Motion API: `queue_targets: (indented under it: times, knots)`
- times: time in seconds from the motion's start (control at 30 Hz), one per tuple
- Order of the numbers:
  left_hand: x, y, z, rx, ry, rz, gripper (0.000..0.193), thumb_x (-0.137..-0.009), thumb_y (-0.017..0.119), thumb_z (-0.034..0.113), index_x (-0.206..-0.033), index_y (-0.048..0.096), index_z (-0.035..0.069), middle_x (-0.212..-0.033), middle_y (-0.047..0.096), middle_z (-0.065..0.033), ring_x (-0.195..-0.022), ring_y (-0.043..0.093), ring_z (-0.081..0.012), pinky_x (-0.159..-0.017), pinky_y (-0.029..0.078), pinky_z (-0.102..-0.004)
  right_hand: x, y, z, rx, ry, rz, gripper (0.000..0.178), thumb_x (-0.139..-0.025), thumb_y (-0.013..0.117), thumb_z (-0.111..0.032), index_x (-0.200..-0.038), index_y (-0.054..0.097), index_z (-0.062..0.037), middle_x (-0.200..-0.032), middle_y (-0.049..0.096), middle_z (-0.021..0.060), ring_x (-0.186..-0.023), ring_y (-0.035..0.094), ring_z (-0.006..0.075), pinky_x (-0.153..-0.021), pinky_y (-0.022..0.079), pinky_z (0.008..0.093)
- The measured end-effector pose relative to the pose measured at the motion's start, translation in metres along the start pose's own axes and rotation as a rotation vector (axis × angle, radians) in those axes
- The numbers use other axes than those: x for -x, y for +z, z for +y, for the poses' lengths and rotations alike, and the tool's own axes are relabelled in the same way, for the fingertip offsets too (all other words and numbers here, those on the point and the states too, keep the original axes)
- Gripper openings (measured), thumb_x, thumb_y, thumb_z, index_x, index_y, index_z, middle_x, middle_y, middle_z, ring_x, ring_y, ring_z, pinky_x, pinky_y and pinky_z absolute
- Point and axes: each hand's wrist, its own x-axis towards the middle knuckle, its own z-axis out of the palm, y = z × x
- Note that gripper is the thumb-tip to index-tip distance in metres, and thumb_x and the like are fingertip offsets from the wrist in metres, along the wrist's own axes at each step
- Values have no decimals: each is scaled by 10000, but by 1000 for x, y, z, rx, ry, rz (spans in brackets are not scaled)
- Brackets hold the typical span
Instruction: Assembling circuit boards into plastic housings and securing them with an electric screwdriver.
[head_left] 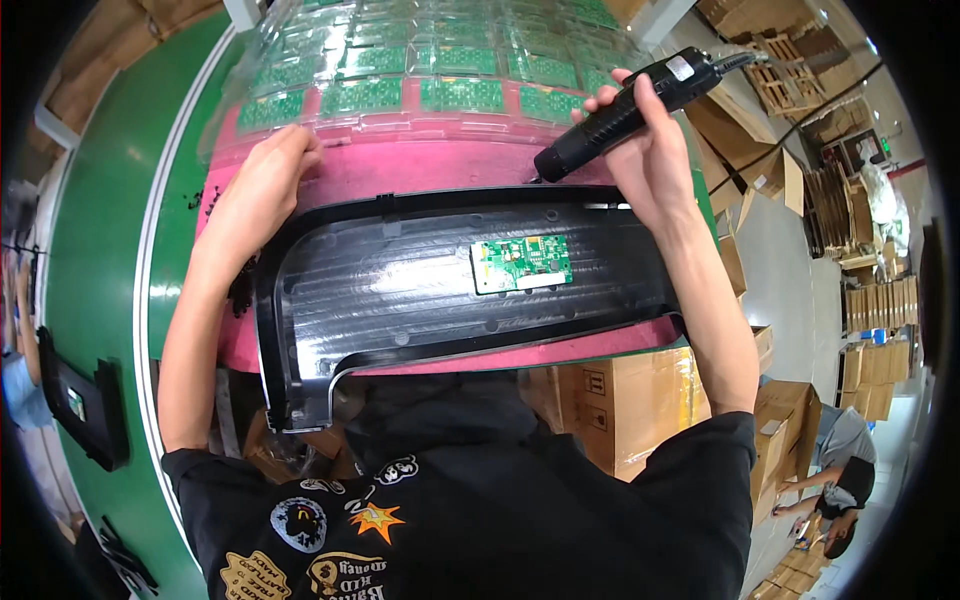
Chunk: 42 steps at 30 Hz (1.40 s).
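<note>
A black electric screwdriver (610, 125) lies in the grip of my right hand (652, 155), its bit pointing down and left toward the pink mat. My left hand (268, 178) is closed with its fingertips pinched together, over the mat by the far left corner of a black plastic housing (400, 310). Whatever the pinch may hold is hidden. Between my forearms, the shallow housing lies with its hollow side up. A green circuit board (520, 264) sits inside it, right of the middle; neither hand touches the board.
Clear plastic trays (420, 65) of green circuit boards stand beyond the pink mat (400, 165). Small dark screws (213, 200) lie at its left edge. A green bench (100, 250) runs along the left, with another black housing (80, 400). Cardboard boxes (640, 400) and another person (840, 480) are at right.
</note>
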Motion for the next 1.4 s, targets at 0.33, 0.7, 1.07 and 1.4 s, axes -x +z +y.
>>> queue_targets:
  times: [0.33,0.7,1.07,1.4]
  knots:
    - [-11,-6,111,443,258,-115,121,-806,669,29,-866,576,-20,-784,617,-119,-719,618,-257,-662,494,-330,65,79,-51,-260,-394,-379,413,-830,637,-446,-970,537,-70,-612,462,-52,-516,430,71,-560,375,240]
    - [-12,12,132,560,365,-119,173,-738,694,-24,-870,583,-33,-739,596,-130,-656,609,-296,-588,475,-348,93,72,-48,-20,-578,-433,476,-762,678,-485,-984,508,-100,-626,513,-61,-495,468,58,-555,439,242]
    - [-7,26,131,341,428,-67,186,-714,662,-68,-882,600,-16,-719,578,-133,-672,588,-323,-590,480,-376,81,65,-51,132,-372,-631,531,-814,640,-524,-1120,529,-104,-718,546,-36,-588,491,92,-633,429,290]
    - [-5,29,115,303,181,-187,408,-723,518,-134,-1092,581,30,-756,616,-111,-647,617,-277,-597,501,-339,66,43,-30,172,-421,-439,501,-889,507,-543,-1027,523,-61,-659,488,-13,-543,438,105,-590,385,291]
